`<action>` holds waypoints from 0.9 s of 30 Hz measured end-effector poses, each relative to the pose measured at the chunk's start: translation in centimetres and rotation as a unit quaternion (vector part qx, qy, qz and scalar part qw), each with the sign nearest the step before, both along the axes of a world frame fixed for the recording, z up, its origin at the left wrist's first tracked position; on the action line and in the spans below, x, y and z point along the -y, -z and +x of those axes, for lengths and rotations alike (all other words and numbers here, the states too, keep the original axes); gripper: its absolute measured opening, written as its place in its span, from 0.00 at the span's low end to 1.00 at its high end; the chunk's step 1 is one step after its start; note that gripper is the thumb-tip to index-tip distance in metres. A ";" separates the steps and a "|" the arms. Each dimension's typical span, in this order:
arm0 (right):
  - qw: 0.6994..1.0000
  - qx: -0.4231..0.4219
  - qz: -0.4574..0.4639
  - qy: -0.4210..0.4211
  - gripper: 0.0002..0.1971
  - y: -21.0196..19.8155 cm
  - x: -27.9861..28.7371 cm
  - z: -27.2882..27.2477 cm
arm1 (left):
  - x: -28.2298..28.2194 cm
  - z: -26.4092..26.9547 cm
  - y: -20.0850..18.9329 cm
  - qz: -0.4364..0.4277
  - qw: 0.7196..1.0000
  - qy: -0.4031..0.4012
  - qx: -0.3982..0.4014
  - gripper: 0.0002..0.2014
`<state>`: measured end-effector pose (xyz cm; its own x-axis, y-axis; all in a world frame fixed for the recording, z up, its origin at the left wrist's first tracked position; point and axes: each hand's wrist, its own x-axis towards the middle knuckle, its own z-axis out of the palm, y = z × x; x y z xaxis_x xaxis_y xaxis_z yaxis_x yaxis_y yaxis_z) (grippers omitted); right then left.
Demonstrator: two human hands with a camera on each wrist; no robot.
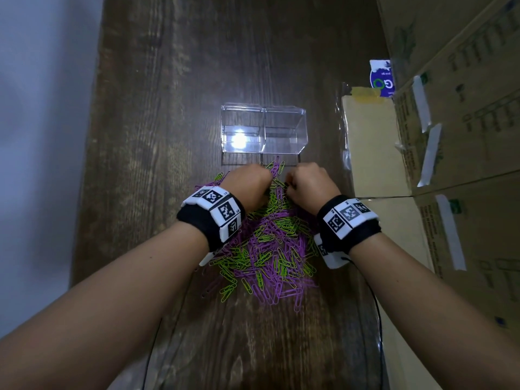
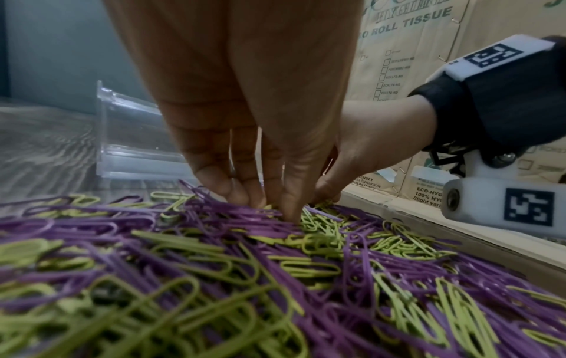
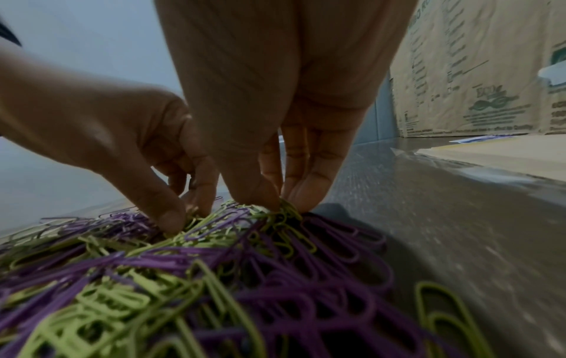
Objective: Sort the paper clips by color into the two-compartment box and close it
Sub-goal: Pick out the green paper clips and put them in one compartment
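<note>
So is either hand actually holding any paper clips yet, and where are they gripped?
The right hand pinches a few green clips by their upper ends. The left hand fingers dig into the pile; any hold cannot be told.

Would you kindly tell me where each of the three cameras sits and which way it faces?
Head: worn above, looking forward and down at the clear box, the paper clips, both forearms, left hand and right hand.
Left wrist: low under the left hand, looking along its fingers toward the box; the right hand shows too.
Right wrist: low under the right hand, facing the clips; the left hand enters.
Shared: both wrist views show both hands and the clips.
</note>
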<state>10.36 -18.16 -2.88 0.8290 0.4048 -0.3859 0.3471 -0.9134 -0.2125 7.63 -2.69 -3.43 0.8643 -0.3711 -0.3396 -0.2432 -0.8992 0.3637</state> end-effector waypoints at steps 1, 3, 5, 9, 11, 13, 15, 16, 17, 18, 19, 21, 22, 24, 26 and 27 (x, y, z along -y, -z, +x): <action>1.000 -0.002 -0.001 0.002 0.07 0.0 -0.1 0.0 | 0.0 0.0 -0.1 0.001 1.000 0.000 0.001 0.08; 1.000 -0.010 0.006 0.015 0.08 -0.1 0.0 0.1 | 0.0 0.1 -0.1 -0.002 1.000 0.003 0.004 0.08; 0.998 -0.020 0.032 0.043 0.07 -0.1 0.2 0.0 | -0.1 0.1 0.0 -0.003 1.000 0.012 0.011 0.07; 0.988 -0.013 0.112 0.103 0.05 0.0 1.2 -0.4 | -0.1 0.0 0.3 0.015 0.999 0.037 0.011 0.07; 0.977 -0.011 0.162 0.140 0.04 0.1 1.7 -0.7 | -0.4 -0.1 0.5 -0.003 0.999 0.033 0.002 0.07; 0.962 -0.014 0.212 0.172 0.04 0.3 2.0 -0.9 | -1.0 -0.2 0.6 -0.059 0.998 0.005 -0.018 0.06; 0.945 -0.015 0.260 0.198 0.04 0.3 2.0 -0.9 | -1.8 -0.4 0.8 -0.148 0.986 -0.067 -0.041 0.05; 0.937 -0.017 0.280 0.209 0.05 0.2 2.0 -0.9 | -2.1 -0.6 0.8 -0.196 0.973 -0.113 -0.050 0.05; 0.930 -0.018 0.296 0.217 0.05 0.2 2.0 -0.9 | -2.5 -0.9 0.9 -0.246 0.955 -0.158 -0.055 0.04; 0.924 -0.023 0.309 0.224 0.05 0.1 1.9 -0.8 | -2.8 -1.2 0.8 -0.294 0.933 -0.200 -0.062 0.02; 0.916 -0.033 0.325 0.233 0.06 0.0 1.8 -0.7 | -3.0 -1.5 0.8 -0.335 0.910 -0.235 -0.071 0.01; 0.891 -0.057 0.371 0.254 0.07 -0.6 1.2 -0.4 | -3.4 -1.8 0.4 -0.390 0.870 -0.292 -0.077 0.01; 0.881 -0.060 0.391 0.260 0.08 -1.0 0.6 -0.2 | -3.7 -1.9 0.1 -0.402 0.858 -0.313 -0.070 0.02; 0.870 -0.043 0.420 0.253 0.08 -2.2 -0.7 0.4 | -4.5 -1.6 -0.6 -0.392 0.857 -0.334 -0.031 0.04; 0.864 -0.022 0.440 0.243 0.06 -3.2 -2.6 1.4 | -5.4 -1.0 -1.6 -0.353 0.870 -0.344 0.022 0.03; 0.865 -0.007 0.441 0.239 0.04 -3.6 -3.5 2.0 | -5.8 -0.6 -2.2 -0.331 0.877 -0.346 0.049 0.01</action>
